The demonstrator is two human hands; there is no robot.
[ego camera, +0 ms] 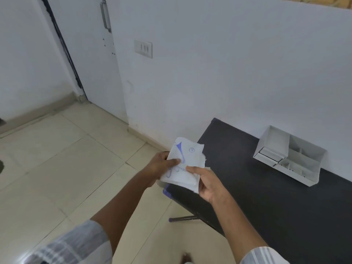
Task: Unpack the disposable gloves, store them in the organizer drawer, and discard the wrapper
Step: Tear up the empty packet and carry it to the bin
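Observation:
A white paper glove packet (pixel 187 159) with blue print is held in the air over the left end of the black table (pixel 266 197). My left hand (pixel 162 165) grips its left edge, thumb on top. Gripping the packet's lower right corner is my right hand (pixel 208 182). The packet's top looks peeled apart into layers; I cannot tell whether gloves show. A white organizer (pixel 289 155) with open compartments and small drawers at its left stands on the table by the wall, to the right of the hands.
Beige tiled floor (pixel 66 168) spreads to the left. A white door (pixel 91 54) and a wall switch plate (pixel 143 48) are behind. The table's folding leg (pixel 183 218) shows under its left end.

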